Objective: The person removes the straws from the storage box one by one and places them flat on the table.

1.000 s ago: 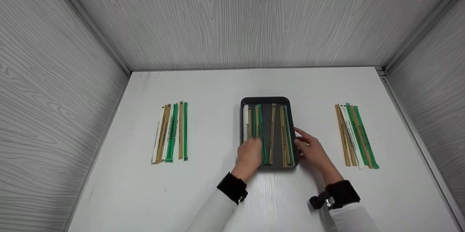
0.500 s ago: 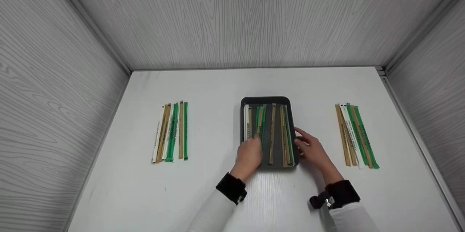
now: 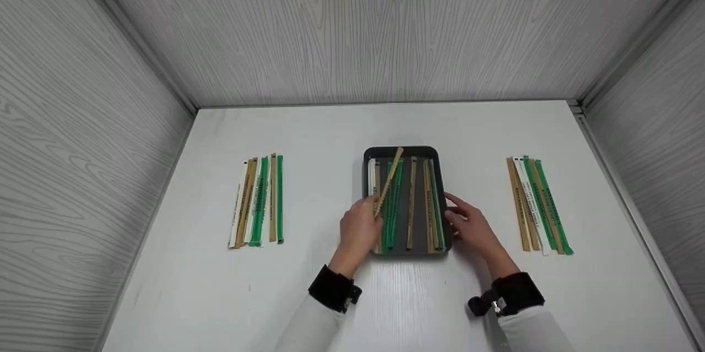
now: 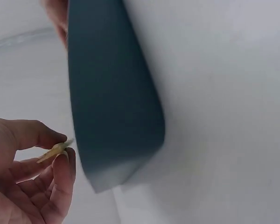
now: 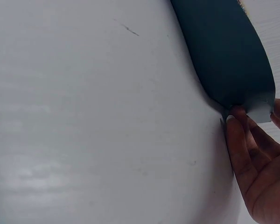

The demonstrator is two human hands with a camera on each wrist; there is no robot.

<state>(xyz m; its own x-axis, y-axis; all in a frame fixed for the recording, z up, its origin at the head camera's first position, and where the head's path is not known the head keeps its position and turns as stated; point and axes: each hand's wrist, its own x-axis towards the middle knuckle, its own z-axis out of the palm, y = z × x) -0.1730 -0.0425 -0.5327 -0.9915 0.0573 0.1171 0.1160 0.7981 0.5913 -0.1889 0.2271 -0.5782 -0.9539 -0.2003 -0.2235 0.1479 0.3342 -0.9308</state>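
In the head view my left hand (image 3: pixel 359 231) pinches one end of a brown wrapped straw (image 3: pixel 390 178), which slants up above the black tray (image 3: pixel 408 254). The left wrist view shows thumb and fingertips on the brown straw (image 4: pixel 56 150), just beside the tray wall (image 4: pixel 116 93). Inside the tray lie white, brown and green wrapped straws (image 3: pixel 411 203), some partly hidden by the hand. My right hand (image 3: pixel 476 233) holds the tray at its right side; in the right wrist view its fingers (image 5: pixel 238 140) touch the tray's lower edge and another digit reaches the rim.
A row of several white, brown and green wrapped straws (image 3: pixel 258 203) lies on the left of the white table (image 3: pixel 319 137). Another such row (image 3: pixel 540 206) lies on the right. Grey wood-patterned panels (image 3: pixel 385 27) close off the back and both sides.
My left hand has lifted the brown straw out from between the green ones and moved left and slightly back toward me. The two green straws now lie side by side. The right hand stays put.
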